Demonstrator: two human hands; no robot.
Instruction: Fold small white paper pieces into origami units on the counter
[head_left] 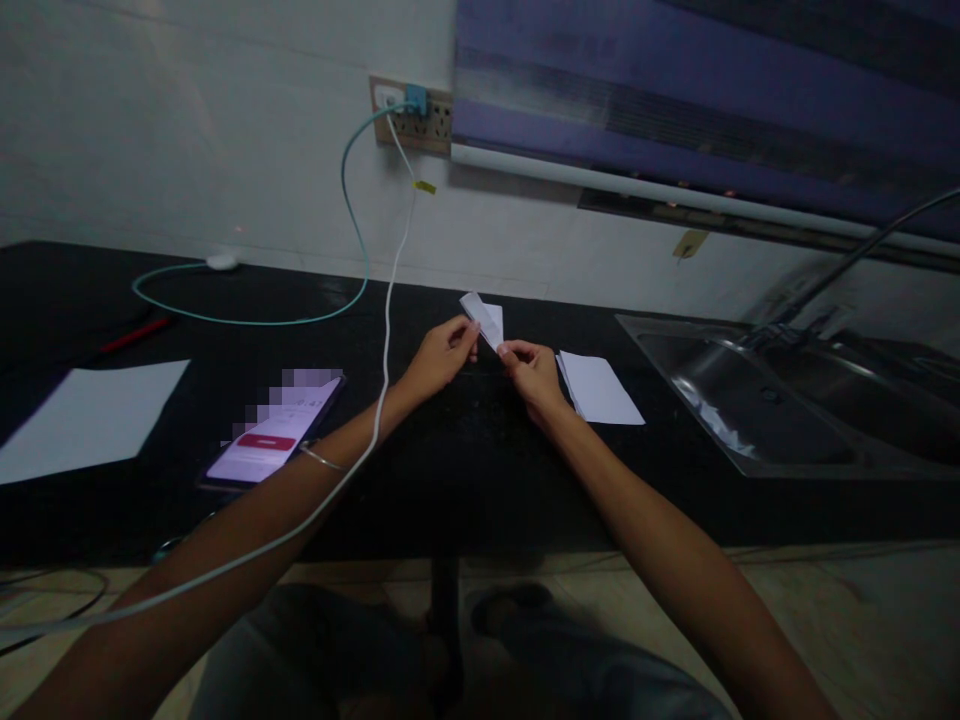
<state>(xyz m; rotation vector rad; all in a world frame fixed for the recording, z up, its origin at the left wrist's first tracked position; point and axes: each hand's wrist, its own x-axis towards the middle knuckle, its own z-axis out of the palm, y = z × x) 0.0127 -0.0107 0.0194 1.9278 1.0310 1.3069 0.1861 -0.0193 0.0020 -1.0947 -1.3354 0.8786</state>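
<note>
Between my two hands, above the black counter [465, 450], is a small folded piece of white paper [487, 318] with a slanted flap sticking up. My left hand [444, 352] pinches its left edge. The fingers of my right hand [531, 370] are closed on its lower right corner. Just right of my right hand lies a stack of white paper sheets [602, 388]. A phone [274, 430] with a lit screen rests by my left forearm. Farther left is a larger white sheet [94, 418], lying flat.
A metal sink [750, 400] with a faucet [795, 310] is set into the counter at right. A white cable [388, 330] hangs from the wall socket [412, 115] and crosses over my left forearm. A teal cable [300, 321] loops along the counter's back.
</note>
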